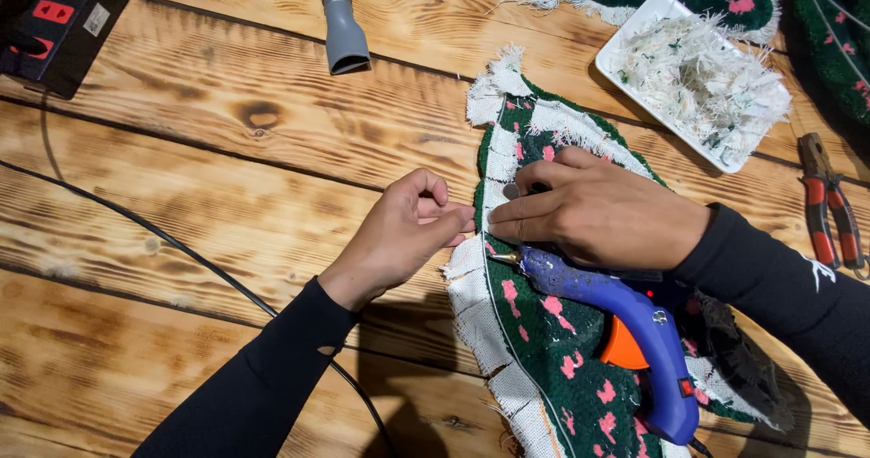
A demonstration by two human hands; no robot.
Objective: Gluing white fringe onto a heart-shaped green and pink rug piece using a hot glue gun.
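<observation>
The left hand [399,236] is loosely curled, its fingertips pinching the white woven border of a dark green tufted rug piece [553,367] dotted with pink marks. The rug piece lies back side up on the wooden counter [227,177], directly under both hands. The right hand [598,213] rests flat on the same border, fingers stretched toward the left hand and pressing the folded edge down; it grips nothing. Just below the right hand's wrist lies a blue glue gun [634,322] with an orange trigger, its nozzle pointing at the border beside the left fingertips. Beyond the right hand sits a white tray [625,46] heaped with pale yarn trimmings. Red-handled pliers [832,204] lie to its outer side. A grey vacuum nozzle [343,25] rests beyond the left hand, and a black cable [181,250] runs beneath the left forearm.
</observation>
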